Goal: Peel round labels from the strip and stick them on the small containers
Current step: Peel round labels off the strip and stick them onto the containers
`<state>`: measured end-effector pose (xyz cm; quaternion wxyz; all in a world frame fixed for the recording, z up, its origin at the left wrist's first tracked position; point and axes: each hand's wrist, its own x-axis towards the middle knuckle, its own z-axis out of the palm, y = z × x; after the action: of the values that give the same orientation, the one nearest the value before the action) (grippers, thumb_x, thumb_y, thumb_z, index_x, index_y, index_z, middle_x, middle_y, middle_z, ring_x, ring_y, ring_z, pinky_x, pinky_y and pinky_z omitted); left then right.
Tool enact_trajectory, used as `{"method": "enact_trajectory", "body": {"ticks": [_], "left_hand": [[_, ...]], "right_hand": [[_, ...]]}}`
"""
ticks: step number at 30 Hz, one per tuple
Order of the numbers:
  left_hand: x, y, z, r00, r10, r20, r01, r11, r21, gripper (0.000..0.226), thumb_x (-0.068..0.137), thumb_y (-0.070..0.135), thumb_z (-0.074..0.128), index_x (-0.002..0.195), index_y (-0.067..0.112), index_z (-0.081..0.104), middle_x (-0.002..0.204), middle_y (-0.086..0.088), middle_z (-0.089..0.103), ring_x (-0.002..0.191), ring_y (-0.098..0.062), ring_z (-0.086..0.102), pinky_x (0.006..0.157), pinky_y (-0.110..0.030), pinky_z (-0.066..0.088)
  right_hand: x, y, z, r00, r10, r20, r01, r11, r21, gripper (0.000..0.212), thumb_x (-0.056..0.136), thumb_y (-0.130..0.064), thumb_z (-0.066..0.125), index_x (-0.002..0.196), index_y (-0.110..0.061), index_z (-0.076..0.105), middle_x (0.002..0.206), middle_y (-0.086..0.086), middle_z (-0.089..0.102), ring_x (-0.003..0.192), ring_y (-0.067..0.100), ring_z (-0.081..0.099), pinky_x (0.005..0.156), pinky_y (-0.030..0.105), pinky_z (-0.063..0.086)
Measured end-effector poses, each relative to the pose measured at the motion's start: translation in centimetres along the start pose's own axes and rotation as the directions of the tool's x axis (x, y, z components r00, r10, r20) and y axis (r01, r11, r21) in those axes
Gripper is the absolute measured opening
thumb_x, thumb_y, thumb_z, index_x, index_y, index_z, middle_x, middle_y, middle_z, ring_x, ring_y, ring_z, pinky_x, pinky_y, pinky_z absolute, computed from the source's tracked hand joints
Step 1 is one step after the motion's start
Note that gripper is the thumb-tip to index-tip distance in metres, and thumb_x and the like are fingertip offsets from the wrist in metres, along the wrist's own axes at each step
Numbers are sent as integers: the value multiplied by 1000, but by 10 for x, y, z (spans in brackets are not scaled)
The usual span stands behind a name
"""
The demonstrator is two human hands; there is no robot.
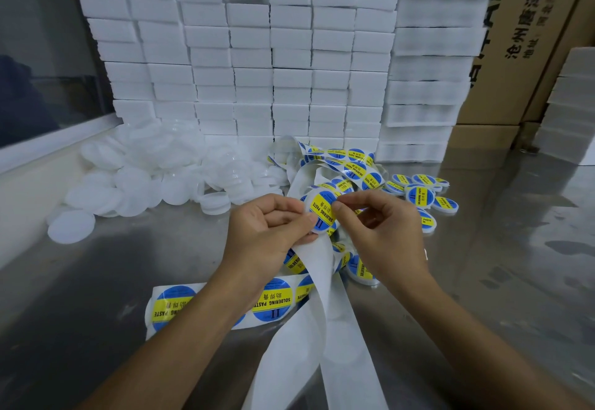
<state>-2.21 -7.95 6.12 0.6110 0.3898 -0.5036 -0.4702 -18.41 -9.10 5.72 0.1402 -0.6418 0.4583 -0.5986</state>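
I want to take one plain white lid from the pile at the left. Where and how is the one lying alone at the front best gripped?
Pinch the front lid across its rim, thumb and fingers on opposite edges, coming from above and from the near side. It lies flat on the table, a thin disc, with bare metal in front of it; the pile crowds its far side.

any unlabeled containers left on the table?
Yes, a heap of plain white containers lies on the steel table, left of the hands.
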Motion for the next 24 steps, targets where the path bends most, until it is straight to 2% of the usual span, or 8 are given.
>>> {"method": "enact_trajectory", "body": {"ticks": [4, 7, 11, 14, 17, 20, 22, 24], "left_hand": [[0, -1, 0, 999, -19, 33, 21, 998, -64, 15, 71, 8, 78, 81, 9, 68, 80, -12, 75, 74, -27, 74, 61, -22, 57], [1, -1, -1, 998, -32, 54, 40, 986, -163, 20, 59, 16, 80, 76, 13, 69, 81, -14, 75, 74, -28, 74, 65, -27, 59], [2, 1, -1, 994, -18, 106, 42, 972, -230, 24, 51, 23, 84, 74, 19, 75, 81, -15, 74, 75, -30, 74, 67, -31, 59], [3, 1, -3, 987, -34, 157, 74, 964, -257, 34, 55, 21, 82, 88, 13, 76, 90, -20, 74, 82, -35, 73, 69, -35, 60], [2, 3, -2, 976, -47, 211, 99, 964, -245, 42, 63, 18, 78, 103, 8, 73, 99, -23, 73, 89, -40, 71, 73, -36, 60], [2, 2, -1, 976, -44, 213, 96, 966, -240, 34, 63, 17, 77, 96, 13, 77, 94, -21, 74, 88, -36, 72, 73, -37, 60], [1, 1, -1, 976, -39, 216, 88, 971, -223, 33, 63, 16, 77, 95, 15, 78, 86, -18, 74, 85, -32, 73, 72, -37, 60], [1, 0, 0, 973, -42, 226, 90, 974, -209, 34, 65, 13, 75, 99, 12, 77, 86, -20, 73, 84, -32, 73, 71, -36, 60]], "right_hand": [[0, 2, 2, 999, 15, -29, -15, 1000, -7, 7, 83, -19, 77, 84, -23, 72, 81, -15, 70, 61, 4, 61, 56, 14, 47], [-1, 2, 3, 997, 68, 25, -69, 997, 47, 19, 82, -28, 77, 99, -23, 71, 97, -10, 70, 68, 5, 66, 60, 21, 52], [-6, -3, 8, 971, 81, 225, -128, 970, 205, 29, 77, -40, 72, 104, -28, 66, 68, 3, 70, 54, 8, 65, 56, 22, 51], [-5, -4, 10, 982, 52, 183, -101, 957, 272, 8, 90, -23, 66, 91, -31, 67, 61, 0, 69, 47, 10, 60, 50, 24, 52], [-3, -2, 8, 990, 62, 128, -92, 966, 242, 22, 97, -11, 56, 82, -21, 69, 58, 5, 64, 46, 15, 57, 48, 33, 54], [-6, -3, 11, 983, 101, 152, -135, 962, 238, 21, 90, -31, 64, 85, -12, 71, 64, 16, 67, 51, 30, 61, 55, 47, 55], [-8, -5, 11, 980, 130, 151, -162, 960, 228, 43, 74, -52, 68, 82, -10, 68, 64, 22, 65, 51, 33, 60, 56, 45, 53], [-7, -5, 9, 980, 146, 137, -172, 964, 204, 50, 71, -58, 68, 75, -8, 67, 59, 20, 64, 50, 33, 60, 55, 43, 52]]}}
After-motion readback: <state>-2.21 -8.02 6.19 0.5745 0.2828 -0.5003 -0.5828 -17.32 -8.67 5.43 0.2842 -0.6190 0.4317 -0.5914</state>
